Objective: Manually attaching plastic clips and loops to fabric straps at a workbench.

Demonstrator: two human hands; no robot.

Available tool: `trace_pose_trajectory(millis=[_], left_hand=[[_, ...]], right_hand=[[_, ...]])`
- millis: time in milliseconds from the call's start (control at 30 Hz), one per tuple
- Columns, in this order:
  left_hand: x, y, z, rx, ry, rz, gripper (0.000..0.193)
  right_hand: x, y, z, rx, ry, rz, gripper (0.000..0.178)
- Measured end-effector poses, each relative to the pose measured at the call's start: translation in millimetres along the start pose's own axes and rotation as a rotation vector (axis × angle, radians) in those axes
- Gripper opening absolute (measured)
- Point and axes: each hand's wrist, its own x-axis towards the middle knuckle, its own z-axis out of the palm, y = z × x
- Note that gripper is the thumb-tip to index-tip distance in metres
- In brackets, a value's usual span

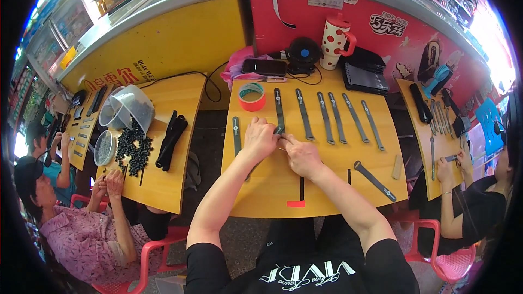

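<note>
My left hand [261,137] and my right hand [302,154] meet over the middle of the table, fingers pinched together. Between them is the lower end of a dark grey strap [279,110], whose upper part lies flat, pointing away from me. My fingers cover what is at that end. Several similar grey straps [327,120] are laid out in a row to the right of it. Another strap [237,135] lies to the left of my left hand, partly beneath my forearm. One more strap [375,181] rests at an angle beyond my right forearm.
An orange tape roll [251,98], a phone [264,67], a small fan [303,53], a spotted tumbler [333,43] and a black stack [364,76] stand at the back. Co-workers sit at tables on both sides; the left table holds black pieces [134,149].
</note>
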Motion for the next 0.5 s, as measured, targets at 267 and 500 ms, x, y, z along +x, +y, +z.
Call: trace_pose_trajectory(millis=[267, 500], left_hand=[[10.5, -3.5, 12.1, -0.109, -0.051, -0.141, 0.013], [15.1, 3.2, 10.2, -0.269, -0.063, -0.309, 0.017]], right_hand=[[-2.7, 2.0, -2.6, -0.024, -0.05, -0.029, 0.032], [-6.5, 1.5, 1.8, -0.026, -0.025, -0.02, 0.031]])
